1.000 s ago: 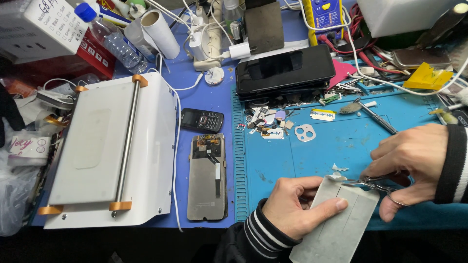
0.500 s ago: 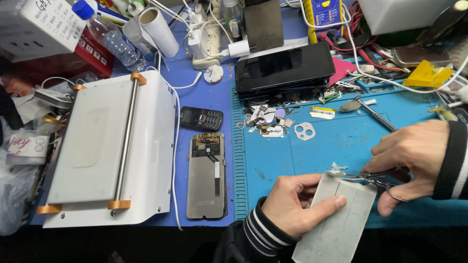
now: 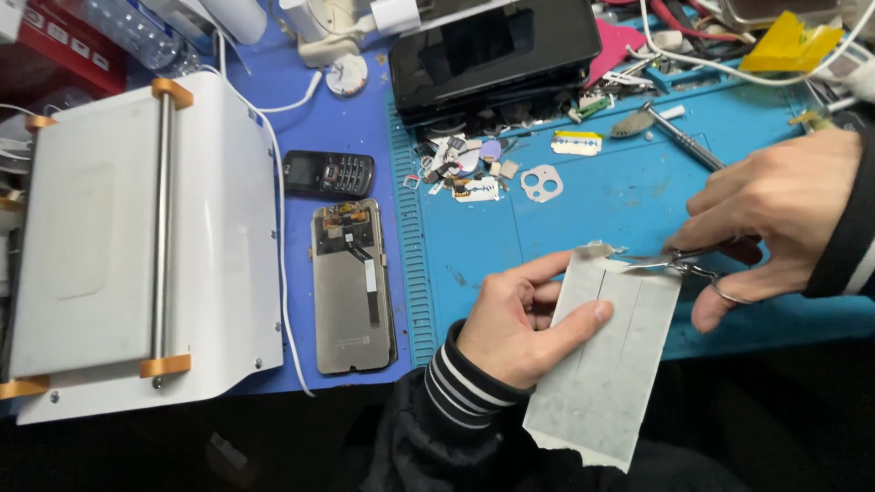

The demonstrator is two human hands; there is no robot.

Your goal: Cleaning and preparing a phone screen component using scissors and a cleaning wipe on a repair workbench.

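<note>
My left hand (image 3: 524,314) pinches a grey rectangular sheet (image 3: 606,364) by its left edge, thumb on top, holding it over the near edge of the blue mat (image 3: 583,210). My right hand (image 3: 775,214) grips small metal scissors (image 3: 684,264), whose blades meet the sheet's upper edge. A small cut scrap (image 3: 597,248) curls at the sheet's top corner. Two dark lines run down the sheet.
A phone screen panel (image 3: 351,287) lies face down left of the mat, with a small black keypad phone (image 3: 328,173) above it. A white machine with a metal bar (image 3: 137,237) fills the left. A black device (image 3: 497,50), small parts (image 3: 474,169) and a screwdriver (image 3: 684,137) lie farther back.
The view has moved closer and lower. The scissors have worked along the sheet's top edge, and a small strip has lifted at its corner.
</note>
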